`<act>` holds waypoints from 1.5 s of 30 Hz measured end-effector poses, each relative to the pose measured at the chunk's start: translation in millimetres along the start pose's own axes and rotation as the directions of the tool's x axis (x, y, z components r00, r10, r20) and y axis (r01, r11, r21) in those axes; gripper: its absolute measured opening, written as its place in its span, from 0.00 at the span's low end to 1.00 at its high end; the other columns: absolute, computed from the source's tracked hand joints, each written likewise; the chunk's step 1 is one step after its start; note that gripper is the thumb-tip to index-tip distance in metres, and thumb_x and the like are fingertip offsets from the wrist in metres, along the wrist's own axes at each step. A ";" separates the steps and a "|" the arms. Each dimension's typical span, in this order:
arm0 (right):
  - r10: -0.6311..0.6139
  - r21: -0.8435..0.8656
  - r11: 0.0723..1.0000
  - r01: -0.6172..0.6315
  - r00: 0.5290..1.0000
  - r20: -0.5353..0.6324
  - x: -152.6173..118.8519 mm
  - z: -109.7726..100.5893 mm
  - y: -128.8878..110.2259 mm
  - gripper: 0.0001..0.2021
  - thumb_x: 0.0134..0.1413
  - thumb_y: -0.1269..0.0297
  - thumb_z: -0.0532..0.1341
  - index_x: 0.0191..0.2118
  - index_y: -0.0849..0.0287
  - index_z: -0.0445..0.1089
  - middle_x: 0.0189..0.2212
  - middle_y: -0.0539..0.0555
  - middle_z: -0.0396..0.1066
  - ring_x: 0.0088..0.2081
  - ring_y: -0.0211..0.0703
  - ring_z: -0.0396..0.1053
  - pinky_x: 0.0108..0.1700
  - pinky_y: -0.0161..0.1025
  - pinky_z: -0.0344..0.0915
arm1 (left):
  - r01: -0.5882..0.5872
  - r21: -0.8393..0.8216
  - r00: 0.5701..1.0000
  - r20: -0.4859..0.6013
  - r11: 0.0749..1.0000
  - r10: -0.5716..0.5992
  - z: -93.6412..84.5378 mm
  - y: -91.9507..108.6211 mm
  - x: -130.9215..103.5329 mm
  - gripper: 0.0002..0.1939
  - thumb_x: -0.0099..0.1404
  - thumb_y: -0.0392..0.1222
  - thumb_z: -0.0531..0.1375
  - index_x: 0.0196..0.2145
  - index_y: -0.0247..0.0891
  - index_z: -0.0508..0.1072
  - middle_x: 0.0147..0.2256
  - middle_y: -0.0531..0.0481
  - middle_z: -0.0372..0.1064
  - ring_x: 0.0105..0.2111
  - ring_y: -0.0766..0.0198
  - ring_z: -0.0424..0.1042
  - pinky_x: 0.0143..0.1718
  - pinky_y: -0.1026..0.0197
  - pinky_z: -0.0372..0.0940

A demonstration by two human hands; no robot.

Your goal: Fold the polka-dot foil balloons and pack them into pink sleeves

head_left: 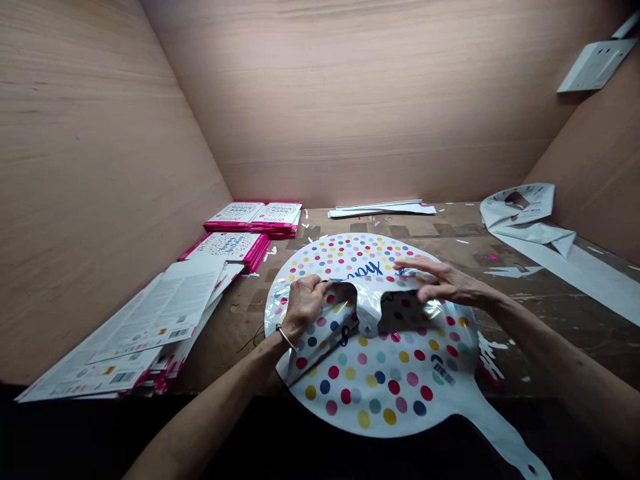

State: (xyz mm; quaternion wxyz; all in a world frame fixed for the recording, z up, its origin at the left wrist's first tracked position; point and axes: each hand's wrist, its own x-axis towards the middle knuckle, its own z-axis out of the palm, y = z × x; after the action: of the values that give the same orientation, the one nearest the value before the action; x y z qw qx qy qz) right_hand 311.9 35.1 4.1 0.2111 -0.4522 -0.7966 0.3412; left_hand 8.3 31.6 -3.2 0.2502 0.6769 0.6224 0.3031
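Note:
A flat white foil balloon with coloured dots lies at the front edge of the table, its long tail pointing to the lower right. Part of its upper layer is folded over, showing blue lettering and a small barcode. My left hand pinches the folded foil at the left of the fold. On the right, my right hand rests at the foil with its fingers apart, the thumb near a dark opening under the fold.
Pink-edged printed packets are stacked at the back left, with white printed sleeves fanned in front. White strips lie at the back. A crumpled white band lies right. Wooden walls enclose the table.

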 end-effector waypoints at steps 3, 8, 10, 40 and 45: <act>0.046 -0.116 0.991 -0.062 0.990 -0.135 -8.7 -9.6 34.2 0.34 0.40 0.52 0.64 0.56 0.56 0.61 0.56 0.58 0.59 0.56 0.57 0.54 0.56 0.49 0.52 | 0.089 -0.080 0.996 -0.018 0.993 -0.091 -2.6 -13.6 16.5 0.20 0.55 0.50 0.58 0.14 0.36 0.60 0.14 0.56 0.52 0.18 0.69 0.55 0.21 0.67 0.47; 0.159 -0.141 0.965 -0.220 0.922 -0.353 25.9 -3.4 74.9 0.20 0.53 0.56 0.49 0.41 0.63 0.70 0.39 0.58 0.71 0.40 0.46 0.68 0.43 0.39 0.63 | 0.176 -0.145 0.984 -0.012 0.974 -0.179 -4.8 -29.7 33.0 0.23 0.51 0.57 0.61 0.14 0.34 0.62 0.13 0.55 0.55 0.15 0.70 0.57 0.17 0.67 0.51; 0.200 -0.162 0.948 -0.273 0.910 -0.364 48.7 -3.4 78.4 0.19 0.54 0.55 0.47 0.34 0.63 0.70 0.30 0.56 0.72 0.33 0.44 0.68 0.34 0.36 0.63 | 0.177 -0.140 0.982 -0.041 0.974 -0.184 -10.4 -31.8 30.6 0.25 0.51 0.59 0.59 0.15 0.34 0.63 0.14 0.52 0.58 0.16 0.67 0.60 0.18 0.65 0.55; -0.400 -0.898 0.409 0.161 0.916 -0.018 47.9 -13.6 85.4 0.24 0.43 0.76 0.56 0.50 0.61 0.66 0.52 0.63 0.60 0.51 0.55 0.57 0.51 0.50 0.53 | -0.442 0.801 0.674 0.000 0.404 0.739 8.3 -65.1 -97.3 0.14 0.62 0.25 0.48 0.37 0.24 0.72 0.40 0.32 0.71 0.48 0.45 0.66 0.50 0.37 0.58; -0.459 -0.891 0.386 0.241 0.888 0.041 50.4 -22.2 107.9 0.12 0.54 0.74 0.51 0.36 0.60 0.72 0.40 0.58 0.70 0.44 0.49 0.62 0.51 0.51 0.50 | -0.377 0.873 0.634 0.001 0.308 0.774 1.2 -64.0 -107.3 0.13 0.59 0.21 0.47 0.28 0.24 0.71 0.28 0.34 0.71 0.33 0.50 0.72 0.43 0.41 0.63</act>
State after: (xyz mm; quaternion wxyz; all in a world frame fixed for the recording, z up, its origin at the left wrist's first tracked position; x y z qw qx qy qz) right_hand 363.1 125.1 -58.6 0.0997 -0.3489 -0.9057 -0.2191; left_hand -39.5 -68.6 -60.4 -0.3613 0.8063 0.4280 0.1901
